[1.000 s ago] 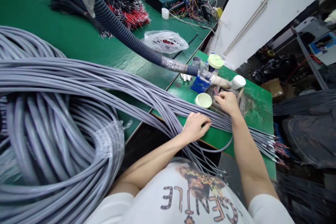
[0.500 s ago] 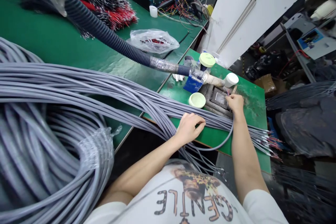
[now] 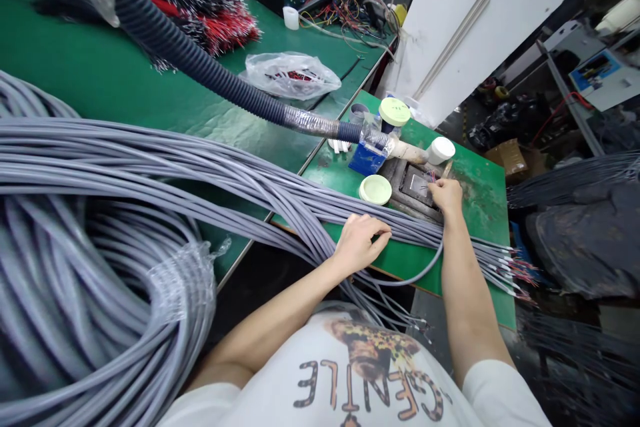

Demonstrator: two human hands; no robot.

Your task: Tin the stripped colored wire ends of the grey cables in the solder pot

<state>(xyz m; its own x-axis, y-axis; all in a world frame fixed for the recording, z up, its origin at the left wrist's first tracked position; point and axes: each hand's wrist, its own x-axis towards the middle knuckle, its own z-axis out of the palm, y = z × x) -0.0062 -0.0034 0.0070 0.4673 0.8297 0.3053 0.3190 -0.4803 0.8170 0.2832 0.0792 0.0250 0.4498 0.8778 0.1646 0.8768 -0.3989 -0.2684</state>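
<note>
My right hand (image 3: 449,197) pinches the end of a grey cable (image 3: 425,273), whose slack loops down below the wrist. Thin coloured wires (image 3: 432,177) stick out past the fingertips, at the right edge of a dark metal pot (image 3: 397,181) with a shiny square surface (image 3: 419,185), which looks like a solder pot. My left hand (image 3: 361,240) rests loosely curled on a thick bundle of grey cables (image 3: 280,197), thumb apart from the fingers. Stripped wire ends (image 3: 520,273) of the bundle fan out at the right.
A ribbed hose (image 3: 200,60) ends in a nozzle over the pot. Around it stand a blue box (image 3: 367,159), a pale green dish (image 3: 375,190), a lidded jar (image 3: 395,112) and a white cup (image 3: 441,150). A big cable coil (image 3: 100,307) lies at left.
The right hand and the wire ends have shifted very slightly to the left over the pot. The left hand stays on the cable bundle.
</note>
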